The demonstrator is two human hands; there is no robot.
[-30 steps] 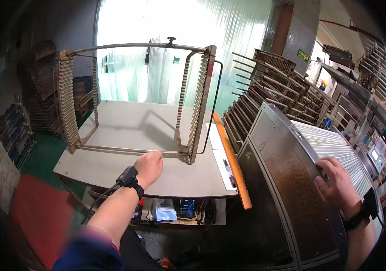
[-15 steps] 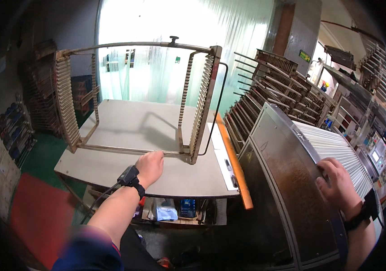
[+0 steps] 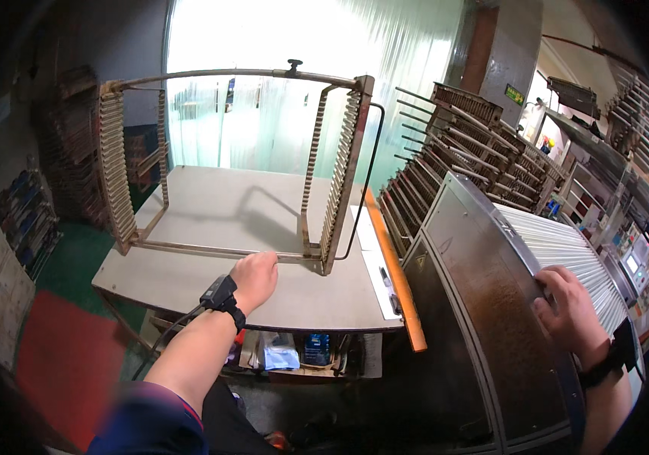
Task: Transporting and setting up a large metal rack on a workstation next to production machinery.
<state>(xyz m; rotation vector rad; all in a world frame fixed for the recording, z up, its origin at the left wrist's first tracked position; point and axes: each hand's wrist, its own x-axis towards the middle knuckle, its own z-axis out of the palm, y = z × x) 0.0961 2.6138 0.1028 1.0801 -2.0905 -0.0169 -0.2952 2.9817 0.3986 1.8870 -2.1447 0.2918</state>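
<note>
A metal slotted rack (image 3: 343, 171) stands on a pale table (image 3: 180, 284), its two toothed sides joined by bars. My left hand (image 3: 255, 280), with fingers curled in, is closed at the front lower bar near the rack's right side. The fingertips are hidden behind the hand. At the right, my right hand (image 3: 567, 311) rests on the top edge of a steel machine (image 3: 484, 280) beside its rollers (image 3: 556, 235). Its fingers bend over that edge and the thumb sits apart; nothing is held in it.
An orange strip (image 3: 394, 271) and a white sheet with a pen (image 3: 385, 280) lie along the table's right edge. More metal racks (image 3: 461, 152) are stacked behind the machine. Packets (image 3: 279, 353) sit on a shelf under the table. A clear strip curtain (image 3: 264, 136) hangs behind.
The view has shifted very slightly. Both hands and the rack stay in the same places.
</note>
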